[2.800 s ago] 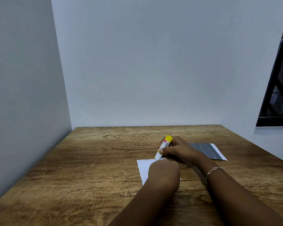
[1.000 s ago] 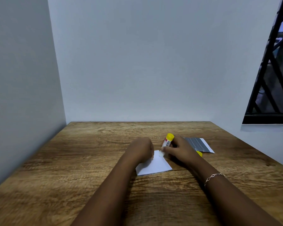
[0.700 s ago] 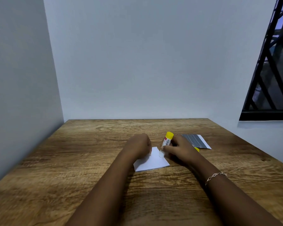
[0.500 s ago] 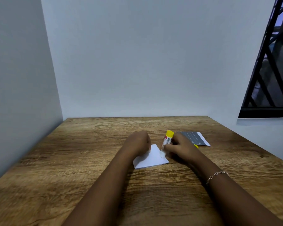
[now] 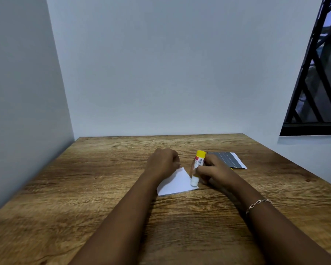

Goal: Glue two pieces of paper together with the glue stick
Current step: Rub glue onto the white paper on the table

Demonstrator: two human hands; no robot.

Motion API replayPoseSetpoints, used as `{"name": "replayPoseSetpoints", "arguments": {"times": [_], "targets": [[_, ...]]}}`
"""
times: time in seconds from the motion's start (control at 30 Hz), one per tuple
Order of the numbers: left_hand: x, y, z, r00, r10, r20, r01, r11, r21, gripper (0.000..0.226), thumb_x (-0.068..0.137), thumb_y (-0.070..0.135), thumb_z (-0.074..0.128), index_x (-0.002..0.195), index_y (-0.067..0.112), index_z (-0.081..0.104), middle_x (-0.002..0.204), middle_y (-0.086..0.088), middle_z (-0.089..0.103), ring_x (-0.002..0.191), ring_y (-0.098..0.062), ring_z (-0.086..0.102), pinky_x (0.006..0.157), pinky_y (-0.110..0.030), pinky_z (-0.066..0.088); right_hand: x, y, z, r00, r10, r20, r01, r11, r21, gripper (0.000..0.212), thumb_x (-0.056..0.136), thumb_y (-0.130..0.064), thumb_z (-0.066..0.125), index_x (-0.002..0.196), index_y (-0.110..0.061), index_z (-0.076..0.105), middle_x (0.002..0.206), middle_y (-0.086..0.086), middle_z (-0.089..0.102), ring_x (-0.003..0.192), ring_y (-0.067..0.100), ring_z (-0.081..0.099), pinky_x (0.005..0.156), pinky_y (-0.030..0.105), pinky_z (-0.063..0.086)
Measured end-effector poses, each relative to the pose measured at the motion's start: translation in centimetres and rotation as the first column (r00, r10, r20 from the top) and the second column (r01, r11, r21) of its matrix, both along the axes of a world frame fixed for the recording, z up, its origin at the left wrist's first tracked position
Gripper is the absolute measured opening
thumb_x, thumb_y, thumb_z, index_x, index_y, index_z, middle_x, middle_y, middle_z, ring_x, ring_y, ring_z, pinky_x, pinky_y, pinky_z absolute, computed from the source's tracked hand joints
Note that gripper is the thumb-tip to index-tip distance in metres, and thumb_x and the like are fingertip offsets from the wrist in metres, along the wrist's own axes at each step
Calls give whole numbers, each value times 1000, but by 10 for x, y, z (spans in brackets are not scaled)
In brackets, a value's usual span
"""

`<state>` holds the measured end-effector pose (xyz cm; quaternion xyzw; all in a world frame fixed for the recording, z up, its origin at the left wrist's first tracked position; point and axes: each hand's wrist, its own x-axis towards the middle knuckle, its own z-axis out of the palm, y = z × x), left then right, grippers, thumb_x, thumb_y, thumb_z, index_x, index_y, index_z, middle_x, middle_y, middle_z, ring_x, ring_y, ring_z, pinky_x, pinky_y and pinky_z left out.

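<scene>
— Where do we have the paper?
— The white paper [image 5: 177, 183] lies flat on the table [image 5: 84, 188]; our left hand [image 5: 163, 163] rests curled on its far left corner.

— And the glue stick [image 5: 197, 169]?
— Our right hand [image 5: 214, 172] is clamped round it, tip down on the paper's right corner. The dark paper [image 5: 227, 159] lies just beyond that hand.

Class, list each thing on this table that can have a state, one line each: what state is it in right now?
White paper: flat, pinned by left hand.
Glue stick: uncapped, tilted, tip on the white paper, gripped by right hand.
Dark lined paper: flat, untouched, apart from the white paper.
</scene>
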<state>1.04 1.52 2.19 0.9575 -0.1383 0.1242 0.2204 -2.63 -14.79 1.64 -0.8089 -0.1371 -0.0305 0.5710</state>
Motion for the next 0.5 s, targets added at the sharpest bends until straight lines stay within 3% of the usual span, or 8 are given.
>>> {"name": "replayPoseSetpoints", "arguments": {"times": [0.1, 0.2, 0.37, 0.5], "targets": [[5, 2, -2, 994, 19, -111, -3, 990, 139, 41, 79, 40, 66, 111, 15, 60, 118, -10, 59, 114, -28, 48, 89, -39, 43, 0, 0, 2, 999, -16, 32, 17, 999, -36, 10, 76, 1, 54, 70, -7, 53, 63, 15, 43, 59, 25, 37, 54, 37, 27], [6, 2, -2, 983, 51, -174, -26, 989, 143, 47, 75, 44, 69, 110, 14, 59, 118, -8, 60, 110, -26, 53, 93, -41, 45, -2, 1, 4, 998, -37, 43, 39, 998, -50, 6, 77, -1, 54, 73, -5, 53, 67, 18, 44, 62, 27, 39, 57, 39, 30], [6, 1, -1, 965, 65, -253, -49, 996, 68, 45, 76, 39, 69, 109, 11, 56, 117, -8, 60, 108, -25, 54, 85, -35, 42, -4, 2, 5, 997, -63, 47, 65, 997, -43, 10, 77, -2, 54, 69, -7, 52, 62, 14, 42, 57, 22, 38, 51, 31, 29], [4, 3, -1, 958, 88, -274, -90, 996, 8, 39, 77, 30, 69, 105, 5, 57, 112, -12, 62, 106, -29, 57, 92, -43, 45, -1, 2, 3, 996, -85, 33, 85, 996, -14, 14, 79, -2, 56, 68, -10, 51, 58, 7, 43, 46, 12, 39, 39, 18, 32]]}}
